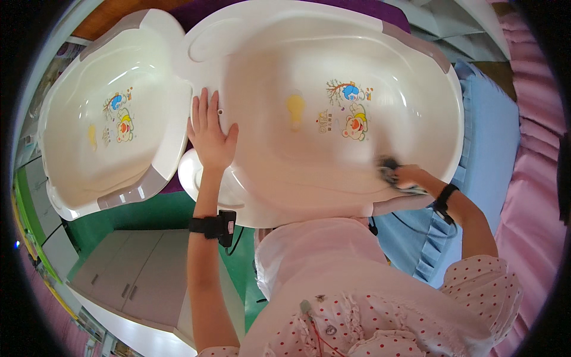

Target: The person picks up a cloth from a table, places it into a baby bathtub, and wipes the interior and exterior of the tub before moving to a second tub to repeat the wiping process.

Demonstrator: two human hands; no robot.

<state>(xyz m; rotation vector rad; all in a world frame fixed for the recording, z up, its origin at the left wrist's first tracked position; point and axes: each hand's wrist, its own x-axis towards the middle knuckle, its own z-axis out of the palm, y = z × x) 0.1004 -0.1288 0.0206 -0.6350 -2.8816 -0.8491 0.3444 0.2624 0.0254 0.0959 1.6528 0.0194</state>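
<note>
A large white baby bathtub [267, 172] lies in front of me, with bear and bird pictures and a yellow foot-shaped mark [295, 110] on its bottom. My left hand [212, 134] rests flat on the tub's left end, fingers spread, holding nothing. Near the tub's right front side, my right hand [409, 176] is closed around a dark, crumpled-looking thing [389, 168]. Motion smears that thing, so its kind is unclear. It is low over the inner wall; I cannot tell whether it touches.
A second white bathtub [65, 131] stands at the left, right up against the first. A purple cloth [375, 8] shows beneath them. Blue ruffled bedding [491, 131] and a pink curtain [535, 178] are at the right. A grey cabinet [137, 268] stands on the green floor at the lower left.
</note>
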